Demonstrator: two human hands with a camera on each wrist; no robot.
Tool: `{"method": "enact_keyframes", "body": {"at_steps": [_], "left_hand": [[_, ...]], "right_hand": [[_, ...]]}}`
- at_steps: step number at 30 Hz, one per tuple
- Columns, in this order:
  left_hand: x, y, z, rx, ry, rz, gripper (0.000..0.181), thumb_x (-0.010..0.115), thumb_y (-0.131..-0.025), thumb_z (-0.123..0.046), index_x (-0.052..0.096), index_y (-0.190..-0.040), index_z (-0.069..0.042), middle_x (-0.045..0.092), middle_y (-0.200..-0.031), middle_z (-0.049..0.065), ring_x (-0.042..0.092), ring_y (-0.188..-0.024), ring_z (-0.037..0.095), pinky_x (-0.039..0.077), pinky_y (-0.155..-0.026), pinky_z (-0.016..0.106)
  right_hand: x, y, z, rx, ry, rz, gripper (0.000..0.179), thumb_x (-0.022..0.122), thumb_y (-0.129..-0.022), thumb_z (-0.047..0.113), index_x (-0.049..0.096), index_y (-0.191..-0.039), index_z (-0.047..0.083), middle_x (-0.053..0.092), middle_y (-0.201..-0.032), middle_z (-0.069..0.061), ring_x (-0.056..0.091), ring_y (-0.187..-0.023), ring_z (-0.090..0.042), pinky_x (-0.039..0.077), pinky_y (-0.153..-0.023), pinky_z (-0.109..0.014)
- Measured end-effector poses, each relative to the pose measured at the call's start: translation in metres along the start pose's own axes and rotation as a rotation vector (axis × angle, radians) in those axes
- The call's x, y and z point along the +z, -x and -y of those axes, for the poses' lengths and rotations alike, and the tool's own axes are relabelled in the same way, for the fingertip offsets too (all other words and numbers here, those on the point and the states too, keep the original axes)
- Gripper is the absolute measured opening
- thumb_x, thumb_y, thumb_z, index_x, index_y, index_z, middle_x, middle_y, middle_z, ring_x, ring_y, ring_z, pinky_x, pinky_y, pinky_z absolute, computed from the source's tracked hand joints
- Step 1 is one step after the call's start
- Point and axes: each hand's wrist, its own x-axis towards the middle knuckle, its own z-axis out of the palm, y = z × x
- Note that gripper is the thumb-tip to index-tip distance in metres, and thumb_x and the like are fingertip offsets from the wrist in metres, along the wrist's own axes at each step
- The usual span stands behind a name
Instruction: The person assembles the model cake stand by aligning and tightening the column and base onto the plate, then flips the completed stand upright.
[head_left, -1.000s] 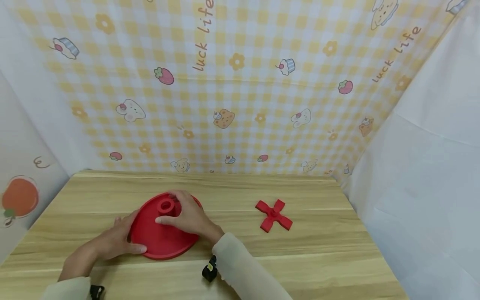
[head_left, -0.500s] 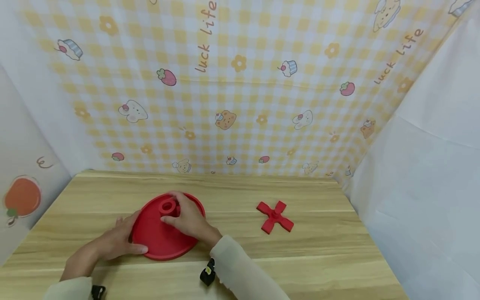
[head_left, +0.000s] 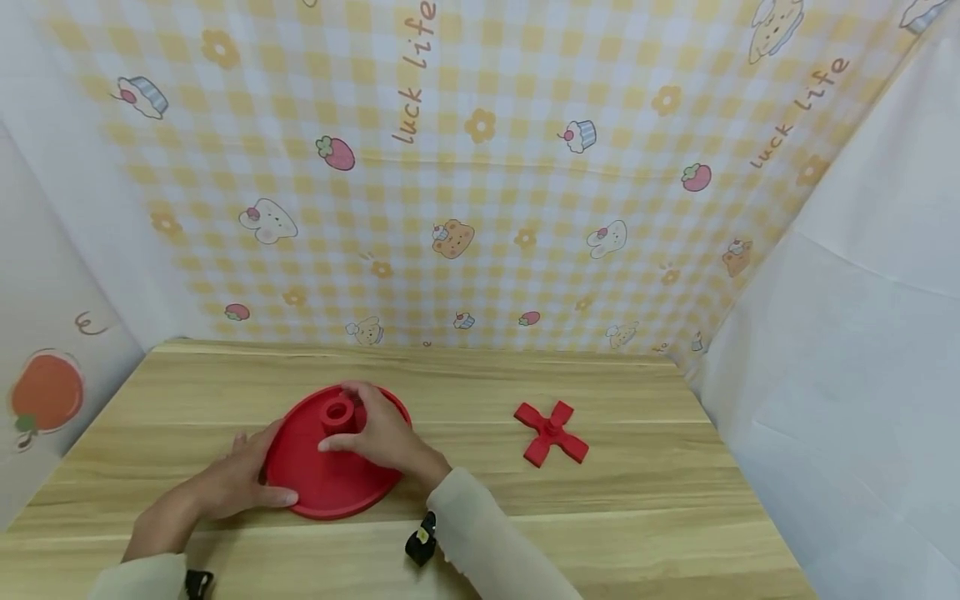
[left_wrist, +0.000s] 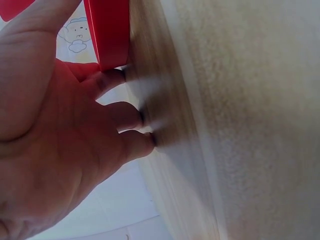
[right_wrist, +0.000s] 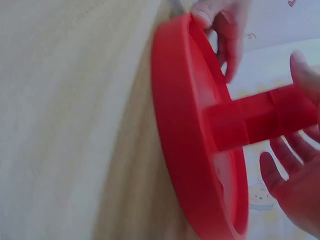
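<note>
A red round base with a raised rim (head_left: 330, 513) lies on the table at the left, a hollow post (right_wrist: 260, 120) standing at its middle. My left hand (head_left: 236, 479) holds the base's left edge, thumb on the near side of the rim, fingers around the outside. In the left wrist view, several fingertips (left_wrist: 145, 142) reach down at the tabletop. My right hand (head_left: 382, 435) surrounds the post's upper part, thumb on one side and fingers on the other. In the right wrist view, gaps show between the post and this hand's thumb and fingertips.
A red four-armed cross piece (head_left: 551, 430) with a short central peg lies on the wooden table (head_left: 637, 517), right of the base. A yellow checked cloth (head_left: 480, 183) hangs behind the table, and white cloth walls (head_left: 847, 333) flank it.
The whole view has shifted slightly. Both hands stay at the base, with only slight movement of the right hand by the post. The cross piece has not moved on the table.
</note>
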Motion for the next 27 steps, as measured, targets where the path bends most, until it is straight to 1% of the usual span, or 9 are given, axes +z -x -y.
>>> {"method": "enact_keyframes", "body": {"at_steps": [2, 5, 8, 9, 11, 16, 19, 23, 27], "left_hand": [[-0.001, 0.000, -0.001, -0.002, -0.001, 0.000, 0.112, 0.086, -0.075, -0.029, 0.014, -0.152, 0.008, 0.031, -0.146, 0.039, 0.021, -0.134, 0.061, -0.003, -0.110, 0.076], [-0.002, 0.000, -0.004, -0.037, -0.022, 0.012, 0.114, 0.086, -0.074, -0.030, 0.013, -0.153, 0.008, 0.028, -0.147, 0.038, 0.012, -0.136, 0.064, 0.003, -0.107, 0.079], [-0.003, -0.001, -0.006, -0.065, -0.050, 0.028, 0.115, 0.086, -0.075, -0.033, 0.012, -0.154, 0.007, 0.025, -0.149, 0.038, 0.004, -0.136, 0.068, 0.009, -0.104, 0.081], [-0.003, -0.001, -0.006, -0.072, -0.054, 0.032, 0.116, 0.086, -0.075, -0.033, 0.012, -0.154, 0.007, 0.024, -0.150, 0.038, 0.001, -0.136, 0.069, 0.009, -0.103, 0.082], [-0.003, -0.001, -0.007, -0.067, -0.062, 0.035, 0.115, 0.085, -0.075, -0.033, 0.012, -0.154, 0.007, 0.023, -0.150, 0.039, 0.001, -0.135, 0.070, 0.010, -0.102, 0.083], [-0.003, -0.002, -0.005, -0.078, -0.066, 0.032, 0.116, 0.085, -0.075, -0.036, 0.011, -0.154, 0.007, 0.023, -0.151, 0.039, 0.001, -0.135, 0.070, 0.010, -0.101, 0.084], [-0.001, -0.001, -0.003, -0.089, -0.075, 0.035, 0.116, 0.084, -0.076, -0.038, 0.012, -0.154, 0.007, 0.024, -0.150, 0.038, 0.002, -0.135, 0.070, 0.011, -0.099, 0.084], [-0.001, 0.000, -0.003, -0.080, -0.076, 0.026, 0.114, 0.084, -0.076, -0.037, 0.013, -0.154, 0.007, 0.026, -0.149, 0.038, 0.004, -0.135, 0.070, 0.011, -0.099, 0.084], [0.000, 0.001, -0.003, -0.061, -0.050, 0.013, 0.113, 0.085, -0.075, -0.035, 0.015, -0.153, 0.007, 0.026, -0.149, 0.039, 0.004, -0.135, 0.069, 0.007, -0.100, 0.084]], "right_hand": [[-0.004, 0.000, -0.001, -0.003, -0.029, 0.047, 0.075, 0.082, -0.082, 0.023, 0.042, -0.145, 0.016, 0.056, -0.130, 0.008, 0.053, -0.113, 0.001, 0.051, -0.090, -0.015], [-0.009, 0.000, -0.002, -0.015, -0.078, 0.112, 0.071, 0.078, -0.086, 0.014, 0.041, -0.147, 0.018, 0.057, -0.133, 0.007, 0.054, -0.115, 0.001, 0.051, -0.091, -0.017], [-0.011, 0.000, -0.002, -0.043, -0.067, 0.131, 0.067, 0.072, -0.090, 0.007, 0.040, -0.149, 0.015, 0.057, -0.134, 0.003, 0.056, -0.116, 0.000, 0.051, -0.091, -0.017], [-0.011, 0.000, -0.002, -0.047, -0.058, 0.126, 0.066, 0.070, -0.091, 0.006, 0.039, -0.149, 0.015, 0.058, -0.133, 0.002, 0.056, -0.115, 0.000, 0.051, -0.091, -0.016], [-0.010, -0.001, -0.001, -0.049, -0.026, 0.107, 0.064, 0.069, -0.092, 0.006, 0.039, -0.148, 0.015, 0.059, -0.131, 0.002, 0.057, -0.113, 0.000, 0.051, -0.089, -0.015], [-0.009, -0.003, 0.003, -0.028, 0.055, 0.071, 0.067, 0.073, -0.089, 0.011, 0.040, -0.147, 0.015, 0.061, -0.123, 0.003, 0.058, -0.107, 0.001, 0.051, -0.085, -0.013], [-0.007, -0.003, 0.004, -0.016, 0.097, 0.049, 0.061, 0.076, -0.088, 0.015, 0.047, -0.141, 0.015, 0.062, -0.121, 0.005, 0.058, -0.104, 0.002, 0.051, -0.083, -0.012], [-0.003, -0.001, 0.003, -0.004, 0.113, 0.016, 0.050, 0.077, -0.086, 0.017, 0.055, -0.131, 0.016, 0.064, -0.118, 0.008, 0.058, -0.101, 0.003, 0.051, -0.080, -0.011], [0.000, 0.001, 0.001, -0.009, 0.107, -0.008, 0.048, 0.077, -0.086, 0.018, 0.055, -0.128, 0.016, 0.064, -0.118, 0.007, 0.058, -0.102, 0.003, 0.051, -0.080, -0.011]]}}
